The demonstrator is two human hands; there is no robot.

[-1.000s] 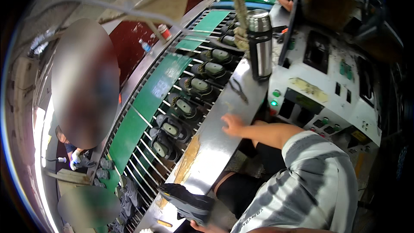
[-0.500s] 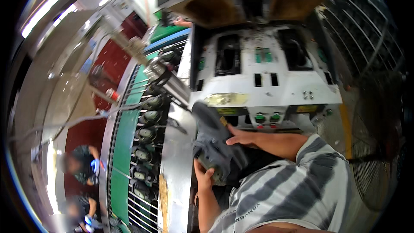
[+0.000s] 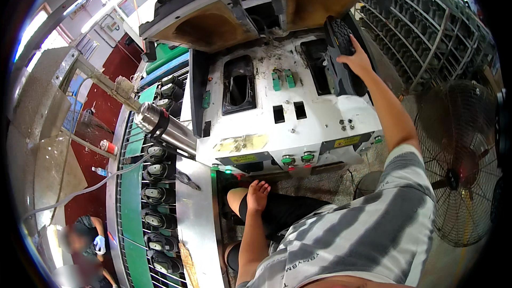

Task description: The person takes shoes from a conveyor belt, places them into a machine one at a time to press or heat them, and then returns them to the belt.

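At the machine's right-hand well, my right hand (image 3: 358,62) grips a dark grey shoe (image 3: 337,37) with its black treaded sole turned up and sideways. Thumb and fingers press on either side of the sole, and the shoe stands tilted at the edge of the well. My left hand (image 3: 258,196) hangs in front of the machine above my knee, holding nothing, its fingers loosely bent. The white machine top (image 3: 320,112) has a second black well (image 3: 238,85) on the left, with no shoe in it.
Two raised lids (image 3: 213,26) stand behind the wells. A steel flask (image 3: 165,128) is left of the machine, beside a green conveyor (image 3: 130,202) with a row of shoes (image 3: 156,194). A large fan (image 3: 453,170) and shoe racks (image 3: 416,26) stand right. Another person (image 3: 85,234) works far left.
Both hands held the shoe low before my body. My left hand has let go; my right has carried the shoe forward and right to the right-hand well. The view has shifted.
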